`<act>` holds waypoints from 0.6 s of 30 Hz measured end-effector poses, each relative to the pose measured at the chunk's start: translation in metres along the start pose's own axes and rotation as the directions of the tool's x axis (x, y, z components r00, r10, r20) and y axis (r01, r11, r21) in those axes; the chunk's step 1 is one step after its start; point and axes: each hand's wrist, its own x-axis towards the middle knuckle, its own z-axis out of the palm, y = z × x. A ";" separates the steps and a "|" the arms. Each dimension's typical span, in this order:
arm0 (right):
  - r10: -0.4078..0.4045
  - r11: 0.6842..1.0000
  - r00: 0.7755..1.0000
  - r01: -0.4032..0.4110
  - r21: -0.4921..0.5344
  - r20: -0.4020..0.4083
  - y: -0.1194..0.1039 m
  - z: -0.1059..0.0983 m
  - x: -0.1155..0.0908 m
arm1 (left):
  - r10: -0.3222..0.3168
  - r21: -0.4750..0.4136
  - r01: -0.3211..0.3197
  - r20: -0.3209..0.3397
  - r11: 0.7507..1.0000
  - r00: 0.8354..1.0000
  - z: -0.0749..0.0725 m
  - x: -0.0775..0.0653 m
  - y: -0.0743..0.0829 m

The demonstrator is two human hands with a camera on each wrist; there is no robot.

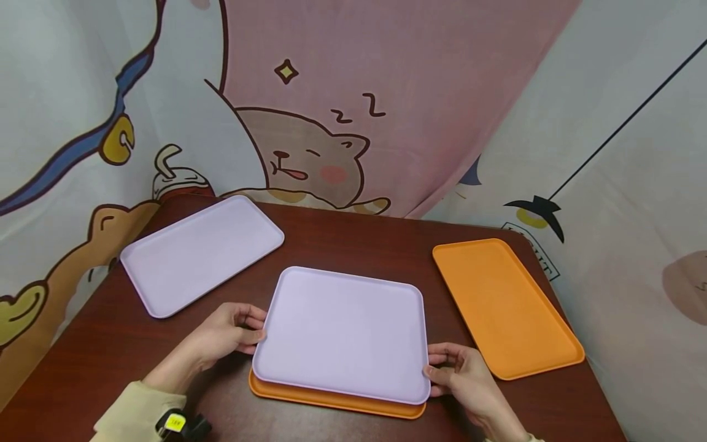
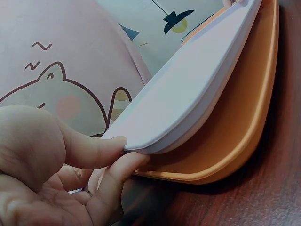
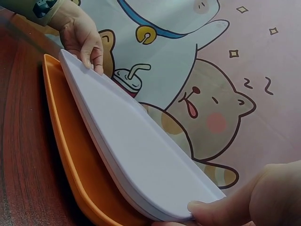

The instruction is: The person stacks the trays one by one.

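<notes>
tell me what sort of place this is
Probably a curtained-off indoor workspace, though the room beyond is hidden: cartoon-printed cloth hangs behind a dark reddish table, where a lilac tray is held above an orange tray.

On brown table (image 1: 359, 242): left lavender tray (image 1: 202, 256), right orange tray (image 1: 508, 310), front orange tray (image 2: 235, 125).

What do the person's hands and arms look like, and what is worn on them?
The left hand and right hand are bare. The left sleeve is pale cream, with a black device bearing a yellow label over it. Of the right sleeve, only a similarly pale edge shows.
</notes>
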 end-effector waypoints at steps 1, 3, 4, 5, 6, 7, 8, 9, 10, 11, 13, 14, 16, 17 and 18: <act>-0.001 1.000 1.000 0.001 0.000 0.003 0.000 0.000 0.000 | -0.003 -0.001 0.003 -0.001 1.000 1.000 0.000 0.000 0.000; -0.002 1.000 1.000 0.002 -0.001 0.006 0.001 0.000 0.000 | -0.006 -0.003 0.006 0.000 1.000 1.000 0.000 0.000 -0.001; -0.003 1.000 1.000 0.003 -0.001 0.008 0.001 -0.001 0.000 | -0.008 -0.003 0.008 0.001 1.000 1.000 0.000 0.000 -0.002; -0.002 1.000 1.000 0.002 0.000 0.009 0.001 -0.001 0.000 | -0.010 -0.003 0.010 0.003 1.000 1.000 0.000 0.000 -0.002; -0.002 1.000 1.000 0.002 0.000 0.011 0.001 -0.001 0.000 | -0.011 -0.004 0.011 0.006 1.000 1.000 0.000 -0.001 -0.002; -0.005 1.000 1.000 0.005 0.000 0.016 0.001 -0.001 0.000 | -0.013 -0.005 0.013 0.009 1.000 1.000 0.000 -0.001 -0.003; -0.005 1.000 1.000 0.005 0.001 0.018 0.001 -0.001 -0.001 | -0.014 -0.006 0.014 0.011 1.000 1.000 0.000 -0.001 -0.003; -0.003 1.000 1.000 0.003 0.003 0.021 0.001 -0.002 -0.001 | -0.015 -0.007 0.015 0.014 1.000 1.000 -0.001 -0.001 -0.003; -0.003 1.000 1.000 0.003 0.003 0.024 0.002 -0.002 -0.001 | -0.014 -0.008 0.014 0.016 1.000 1.000 -0.001 -0.001 -0.004; -0.002 1.000 1.000 0.002 0.005 0.027 0.002 -0.002 -0.001 | -0.014 -0.008 0.014 0.018 1.000 1.000 -0.001 -0.002 -0.005; -0.005 1.000 0.999 0.004 0.004 0.037 0.003 -0.003 -0.002 | -0.010 -0.009 0.010 0.020 1.000 1.000 -0.001 -0.002 -0.006; -0.002 1.000 0.999 0.002 0.006 0.038 0.003 -0.003 -0.003 | -0.007 -0.010 0.008 0.022 1.000 1.000 -0.001 -0.002 -0.006; -0.007 1.000 0.999 0.006 0.004 0.042 0.004 -0.003 -0.003 | -0.003 -0.010 0.004 0.021 1.000 1.000 -0.001 -0.003 -0.007; -0.008 1.000 0.999 0.008 0.004 0.043 0.004 -0.003 -0.004 | -0.003 -0.010 0.003 0.021 1.000 1.000 -0.001 -0.003 -0.007; -0.010 1.000 0.999 0.010 0.003 0.044 0.004 -0.003 -0.004 | -0.002 -0.010 0.003 0.022 1.000 1.000 -0.001 -0.003 -0.007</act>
